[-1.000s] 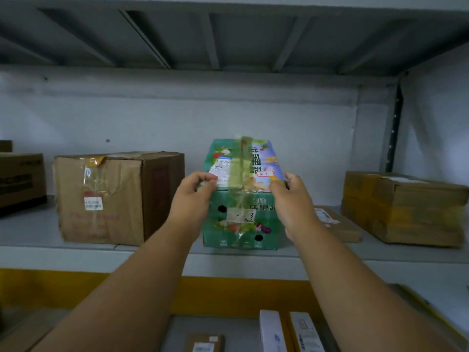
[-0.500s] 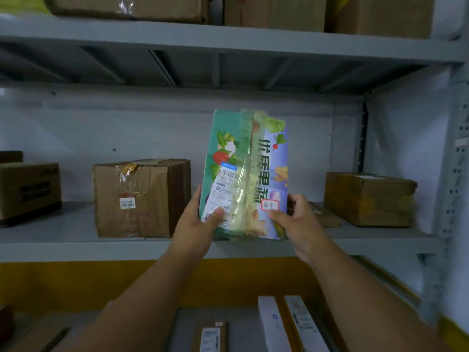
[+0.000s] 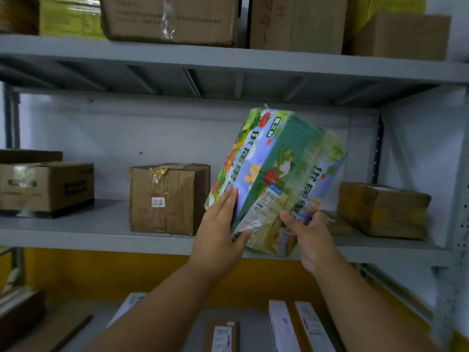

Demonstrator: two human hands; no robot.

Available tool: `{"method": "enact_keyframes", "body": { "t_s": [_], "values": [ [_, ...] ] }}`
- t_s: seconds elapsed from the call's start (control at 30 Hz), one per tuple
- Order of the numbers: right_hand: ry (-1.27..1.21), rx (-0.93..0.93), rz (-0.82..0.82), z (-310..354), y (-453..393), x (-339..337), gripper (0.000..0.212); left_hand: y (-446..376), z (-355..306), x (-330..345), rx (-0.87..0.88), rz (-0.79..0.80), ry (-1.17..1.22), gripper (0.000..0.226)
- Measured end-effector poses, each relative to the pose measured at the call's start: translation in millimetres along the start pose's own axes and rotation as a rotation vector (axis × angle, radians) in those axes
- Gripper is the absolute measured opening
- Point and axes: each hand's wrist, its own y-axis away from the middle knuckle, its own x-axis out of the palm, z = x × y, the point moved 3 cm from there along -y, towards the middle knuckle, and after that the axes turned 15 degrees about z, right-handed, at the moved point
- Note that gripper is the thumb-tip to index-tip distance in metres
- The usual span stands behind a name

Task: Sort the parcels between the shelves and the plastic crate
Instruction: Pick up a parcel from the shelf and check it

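Both hands hold a green printed fruit-and-vegetable carton (image 3: 276,174) up in front of the middle shelf (image 3: 101,236), clear of its surface and tilted with its top leaning right; the left hand (image 3: 219,240) lies with straight fingers flat against the carton's left face and its thumb under the white shipping label (image 3: 264,209); the right hand (image 3: 311,240) grips the lower right corner, thumb curled over the front face. On the middle shelf stand a taped brown cardboard box (image 3: 167,198) just left of the carton, a darker printed box (image 3: 47,186) at far left, and a flat brown parcel (image 3: 383,209) at right. Several cardboard boxes (image 3: 170,19) sit on the upper shelf (image 3: 228,64); 2 narrow white boxes (image 3: 297,326) lie on the level below.
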Motion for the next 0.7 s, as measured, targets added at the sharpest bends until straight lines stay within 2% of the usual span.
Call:
{"method": "enact_keyframes", "body": {
  "t_s": [0.07,0.17,0.2,0.3,0.43,0.57,0.63,0.7],
  "values": [
    [0.009,-0.038,-0.019,1.1,1.2,-1.1,0.065,-3.3,1.0,-5.9,-0.032,0.030,0.029,0.100],
    [0.149,-0.048,-0.055,3.5,3.6,-1.6,0.086,-13.8,-1.2,-15.7,-0.141,0.049,0.154,0.113],
    [0.194,-0.061,-0.050,4.2,6.6,-0.5,0.086,-16.7,-2.7,-18.2,-0.170,0.056,0.158,0.114],
    [0.272,-0.116,-0.009,9.9,16.0,5.2,0.076,-20.1,-1.4,-22.0,-0.195,0.070,0.111,0.102],
    [0.461,-0.129,0.038,23.3,9.0,2.9,0.053,-18.3,15.6,-18.2,-0.229,0.070,0.294,0.087],
    [0.564,-0.190,0.080,31.6,-2.5,6.6,0.058,-21.0,24.2,-20.2,-0.277,0.025,0.324,0.049],
    [0.540,-0.227,0.112,24.7,-6.3,7.8,0.061,-25.5,29.2,-18.9,-0.294,-0.010,0.396,0.050],
    [0.498,-0.264,0.126,21.0,-4.5,13.5,0.065,-30.5,35.3,-15.8,-0.295,-0.024,0.537,0.060]
  ]
}}
